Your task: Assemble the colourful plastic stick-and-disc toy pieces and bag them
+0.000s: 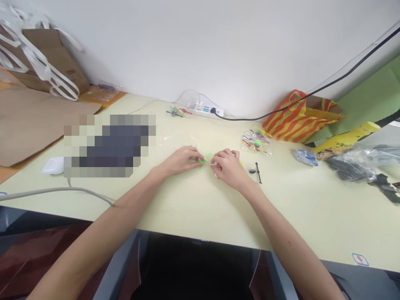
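Above the middle of the pale table, my left hand (187, 161) pinches a small bright green plastic piece (208, 156) between thumb and fingers. Close beside it on the right, my right hand (227, 166) is closed around a small white plastic piece (215, 165), mostly hidden by the fingers. A bit of yellow (241, 164) shows just past the right hand's knuckles. Right of that hand lie a thin black plastic rod (258, 172) and a small black oval piece (252, 171). Whether the green and white pieces touch cannot be made out.
Clear bags of colourful small parts (256, 142) lie at the back right, and another bag (178, 111) sits by a white power strip (204, 109). A red-yellow striped bag (296, 118) and yellow packet (343, 141) stand right. A grey cable (62, 189) crosses the left side.
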The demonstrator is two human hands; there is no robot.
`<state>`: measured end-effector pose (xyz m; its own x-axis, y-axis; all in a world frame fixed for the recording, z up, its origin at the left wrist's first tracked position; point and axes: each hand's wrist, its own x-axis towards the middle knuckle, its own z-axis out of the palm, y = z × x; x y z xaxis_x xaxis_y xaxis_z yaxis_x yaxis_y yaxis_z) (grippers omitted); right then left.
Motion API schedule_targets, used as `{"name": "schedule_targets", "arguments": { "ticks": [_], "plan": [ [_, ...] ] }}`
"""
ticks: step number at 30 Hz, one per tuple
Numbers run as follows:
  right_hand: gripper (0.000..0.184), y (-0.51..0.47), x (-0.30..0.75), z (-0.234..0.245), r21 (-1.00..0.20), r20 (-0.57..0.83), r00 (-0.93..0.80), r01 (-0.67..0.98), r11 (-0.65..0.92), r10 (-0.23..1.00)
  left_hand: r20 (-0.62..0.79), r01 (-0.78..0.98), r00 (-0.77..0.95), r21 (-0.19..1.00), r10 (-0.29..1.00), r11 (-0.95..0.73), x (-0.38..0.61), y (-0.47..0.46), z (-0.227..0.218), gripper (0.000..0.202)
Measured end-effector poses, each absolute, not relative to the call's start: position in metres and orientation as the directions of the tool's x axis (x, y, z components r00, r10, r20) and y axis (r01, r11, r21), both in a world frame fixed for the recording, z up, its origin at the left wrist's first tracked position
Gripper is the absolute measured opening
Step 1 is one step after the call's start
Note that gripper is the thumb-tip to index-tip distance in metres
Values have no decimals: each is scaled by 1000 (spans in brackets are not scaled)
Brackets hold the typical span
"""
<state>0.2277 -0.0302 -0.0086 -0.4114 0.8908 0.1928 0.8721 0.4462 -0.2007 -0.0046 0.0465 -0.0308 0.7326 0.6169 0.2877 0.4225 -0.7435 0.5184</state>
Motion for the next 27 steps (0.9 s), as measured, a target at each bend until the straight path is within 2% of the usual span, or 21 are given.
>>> {"name": "schedule_targets", "arguments": {
  "ticks": [3,6,11,14,23,25,27],
  "plan": [
    [19,-26,219,-4,-173,201,-399,884,434,894,324,424,709,515,627,-745,-6,48,-33,18],
    [23,-19,204,-1,-86,153,-409,901,425,899,405,436,650,494,643,-752,-8,51,-36,19],
    [22,-6,183,-3,9,98,-421,906,422,902,575,473,468,478,671,-740,-12,56,-36,20],
    [24,1,178,-6,23,82,-438,899,438,895,613,502,364,504,701,-702,-14,57,-34,21],
    [26,6,169,-7,-5,68,-367,930,368,928,612,469,331,554,719,-688,-13,55,-34,23],
    [24,6,169,-8,-47,84,-322,944,327,943,625,454,303,568,719,-686,-11,54,-32,23],
    [22,6,171,-7,-140,122,-264,950,280,957,638,438,262,590,724,-678,-10,52,-30,24]
  ]
}}
